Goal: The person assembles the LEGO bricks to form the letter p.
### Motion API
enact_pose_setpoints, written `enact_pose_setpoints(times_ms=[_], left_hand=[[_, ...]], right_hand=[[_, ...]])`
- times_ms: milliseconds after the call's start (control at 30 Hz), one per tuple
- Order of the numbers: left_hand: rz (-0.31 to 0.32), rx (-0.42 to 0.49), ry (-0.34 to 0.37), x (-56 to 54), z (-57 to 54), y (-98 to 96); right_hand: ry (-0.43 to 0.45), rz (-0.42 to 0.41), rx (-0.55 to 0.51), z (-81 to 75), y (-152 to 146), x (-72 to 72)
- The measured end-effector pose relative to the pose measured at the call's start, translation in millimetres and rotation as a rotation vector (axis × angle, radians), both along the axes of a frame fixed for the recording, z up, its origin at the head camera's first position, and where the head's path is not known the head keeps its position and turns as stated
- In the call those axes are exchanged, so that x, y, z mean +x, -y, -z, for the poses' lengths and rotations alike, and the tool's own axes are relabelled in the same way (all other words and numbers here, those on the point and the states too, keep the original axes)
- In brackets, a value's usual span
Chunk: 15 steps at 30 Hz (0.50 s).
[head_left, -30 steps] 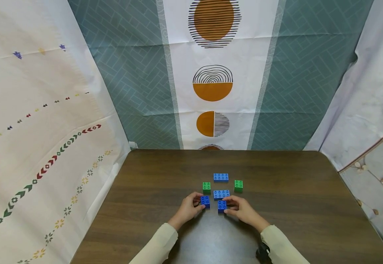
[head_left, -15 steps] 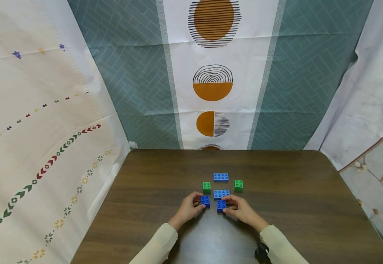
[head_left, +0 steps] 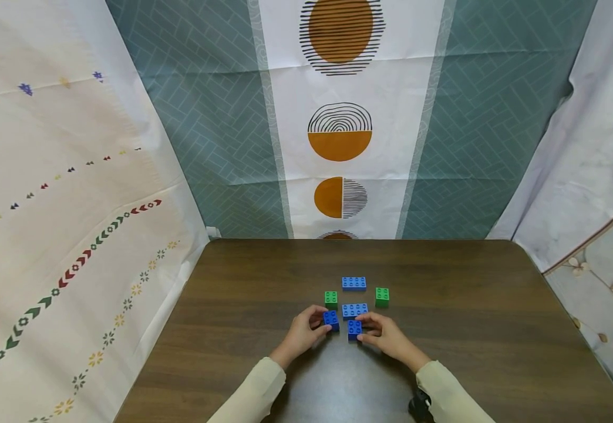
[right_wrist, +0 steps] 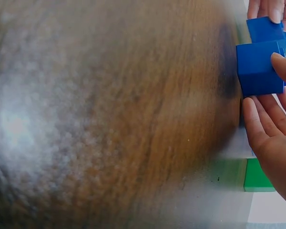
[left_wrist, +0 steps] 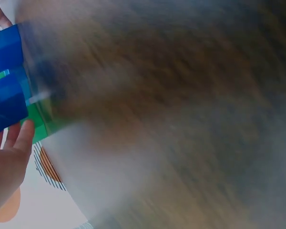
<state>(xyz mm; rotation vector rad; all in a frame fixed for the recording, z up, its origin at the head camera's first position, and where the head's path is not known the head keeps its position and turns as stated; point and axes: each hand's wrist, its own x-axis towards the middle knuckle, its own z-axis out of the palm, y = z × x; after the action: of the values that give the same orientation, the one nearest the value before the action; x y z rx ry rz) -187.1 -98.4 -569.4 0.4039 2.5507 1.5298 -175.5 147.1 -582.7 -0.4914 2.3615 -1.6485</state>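
Between the thumb and fingers of my left hand [head_left: 306,330] is a dark blue square toy brick [head_left: 330,320], slightly turned in the head view. My right hand [head_left: 386,336] pinches a second dark blue square brick [head_left: 354,330], a short gap to the right of the first. Just beyond both lies a lighter blue long brick [head_left: 354,311], studs up, its near right corner close to my right fingertips. In the left wrist view the left-hand brick [left_wrist: 7,102] shows its smooth side; the right wrist view shows the right-hand brick [right_wrist: 260,69] with the thumb on its face.
A green brick [head_left: 330,299] stands just past my left fingers, and another green brick [head_left: 382,297] lies farther right. At the back is a second long blue brick [head_left: 354,284]. All are on a brown wooden table [head_left: 264,270] with patterned cloths hanging around it.
The left-hand brick has shifted slightly right and away from me and has turned a little. The right-hand brick moved slightly left at first, then stayed nearly still. The other bricks stay put.
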Motion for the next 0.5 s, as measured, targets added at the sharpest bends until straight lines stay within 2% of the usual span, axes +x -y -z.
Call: enact_pose_setpoints(times_ms=[367, 500], left_hand=[[0.063, 0.221, -0.017, -1.9, -7.8, -14.3], [0.088, 0.270, -0.024, 2.4, -18.6, -21.6]], right_hand=[[0.007, -0.005, -0.026, 3.6, -1, -1.5], [-0.004, -0.017, -0.041, 3.5, -3, -1.0]])
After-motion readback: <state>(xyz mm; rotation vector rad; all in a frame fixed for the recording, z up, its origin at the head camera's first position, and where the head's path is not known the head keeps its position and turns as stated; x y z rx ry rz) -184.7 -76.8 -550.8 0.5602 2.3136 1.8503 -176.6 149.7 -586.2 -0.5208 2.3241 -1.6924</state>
